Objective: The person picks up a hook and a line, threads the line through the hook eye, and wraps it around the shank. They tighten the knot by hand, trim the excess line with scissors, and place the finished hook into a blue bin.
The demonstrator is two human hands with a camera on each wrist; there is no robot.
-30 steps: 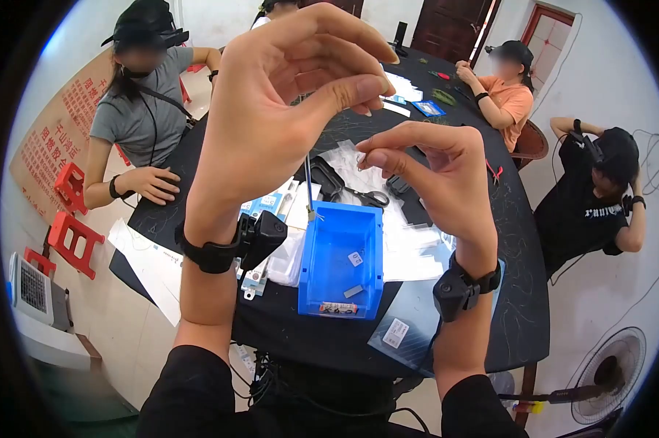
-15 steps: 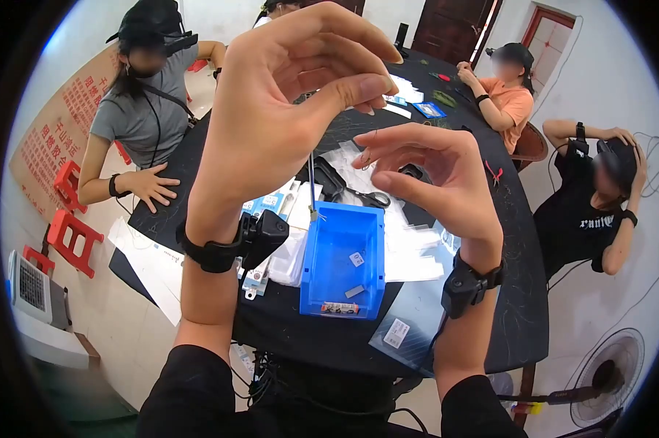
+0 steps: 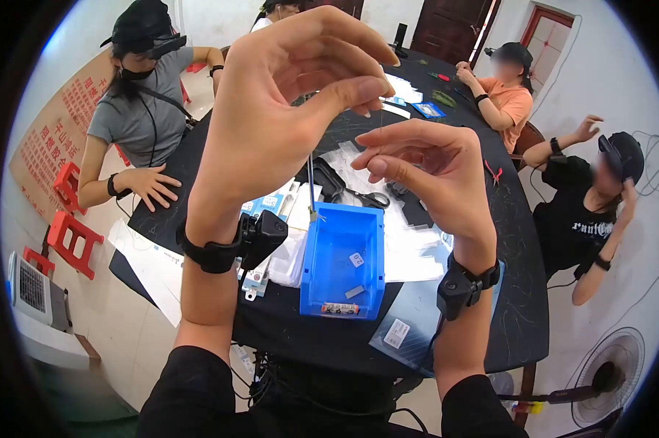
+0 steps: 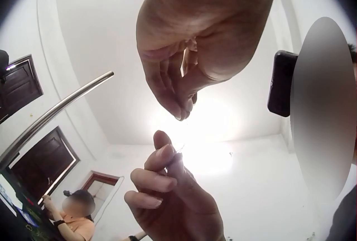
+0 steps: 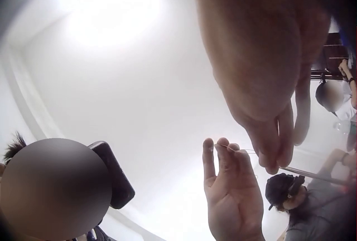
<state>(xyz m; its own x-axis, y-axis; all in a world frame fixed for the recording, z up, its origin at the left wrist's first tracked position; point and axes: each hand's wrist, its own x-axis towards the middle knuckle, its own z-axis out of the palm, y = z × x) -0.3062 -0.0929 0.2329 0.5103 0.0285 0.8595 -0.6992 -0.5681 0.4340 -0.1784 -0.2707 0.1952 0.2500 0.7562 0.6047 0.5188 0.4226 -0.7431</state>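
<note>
White walls [image 3: 395, 29] go all around, and a big black desk [image 3: 519, 321] fills the middle of the room. From far away, I see two bare hands held up high over it. Both wrists wear black bands with little cameras, and both sleeves are black.

The left hand [image 3: 267, 117] is the higher one. Its thumb and fingertips are pressed together, pinching one end of a thin strand [image 5: 249, 151]. The right hand [image 3: 450, 175] is just below and to its right. Its fingers are bent, and I see its thumb and pointing finger pinching the strand too. So the strand runs up in the air between the two hands, and it is so thin I can't tell what it is made of.

Under the hands, a blue bin [image 3: 328, 252] sits on the desk with small labels inside. Behind it lie black scissors [image 3: 377, 198]. Clear bags [image 3: 410, 255] lie beside the bin, and a flat see-through pack [image 3: 424, 314] is near the front edge. Red pliers [image 3: 494, 174] lie farther right.

One person in grey [image 3: 162, 106] rests a hand on the desk. Another in orange [image 3: 510, 106] sits across the desk. Someone in black [image 3: 574, 212] has both arms raised by their head.
</note>
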